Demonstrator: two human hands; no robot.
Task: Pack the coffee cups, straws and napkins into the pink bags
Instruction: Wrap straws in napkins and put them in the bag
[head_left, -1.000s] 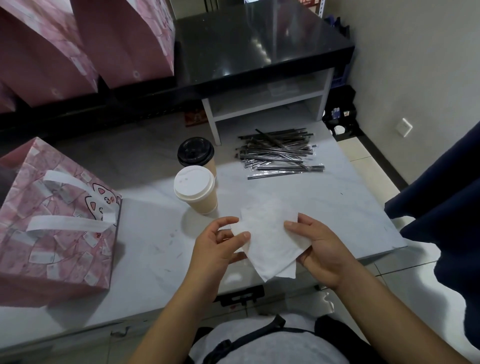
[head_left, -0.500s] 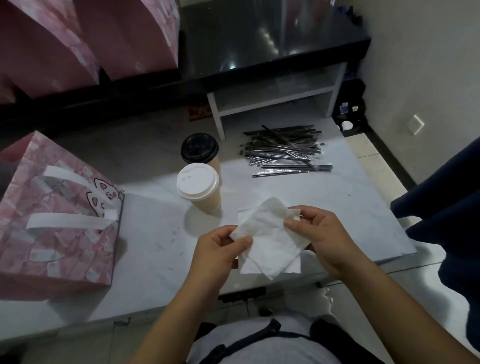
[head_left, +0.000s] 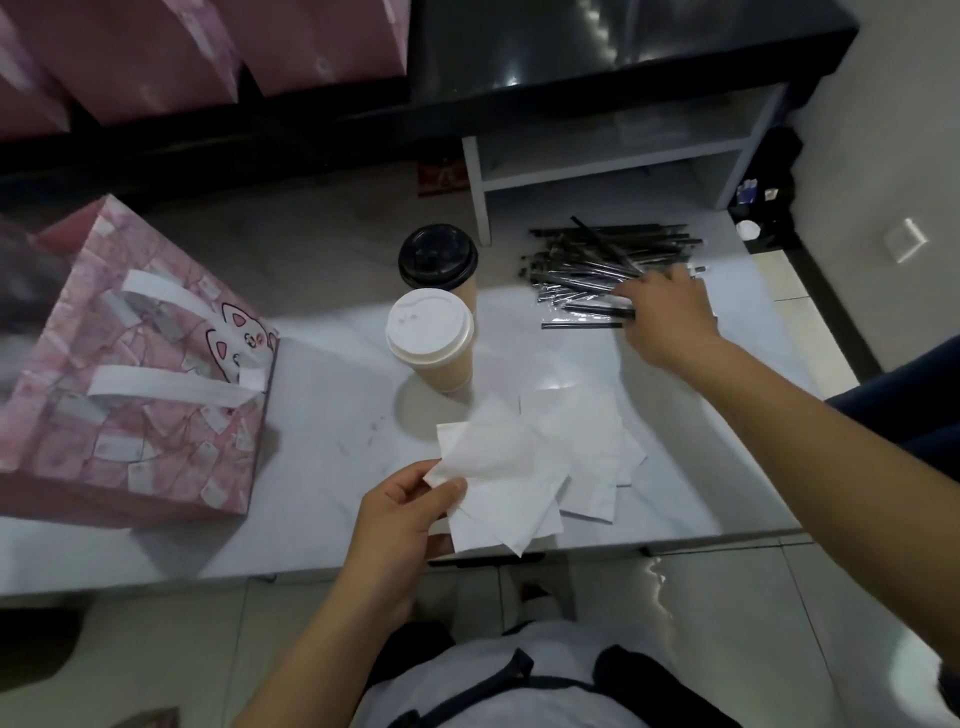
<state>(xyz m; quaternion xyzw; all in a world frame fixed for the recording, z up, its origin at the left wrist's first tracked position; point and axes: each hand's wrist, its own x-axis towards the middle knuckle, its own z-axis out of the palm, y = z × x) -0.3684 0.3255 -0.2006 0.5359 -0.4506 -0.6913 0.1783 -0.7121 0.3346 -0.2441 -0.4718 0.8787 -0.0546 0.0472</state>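
We are pinching napkins (head_left: 498, 467) in our left hand (head_left: 400, 514) above the counter (head_left: 332, 395); our right hand (head_left: 670, 317) is touching the straws (head_left: 587, 270), its grip hidden.

Bag (head_left: 130, 374) left of cups (head_left: 434, 312)

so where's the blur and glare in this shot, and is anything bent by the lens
Head view: motion blur smears the right hand over the straws and the pink bag at its left edge; the napkins in the left hand look soft; glare streaks the black counter and a bright band crosses the white table; wide-angle distortion bows the table edges.
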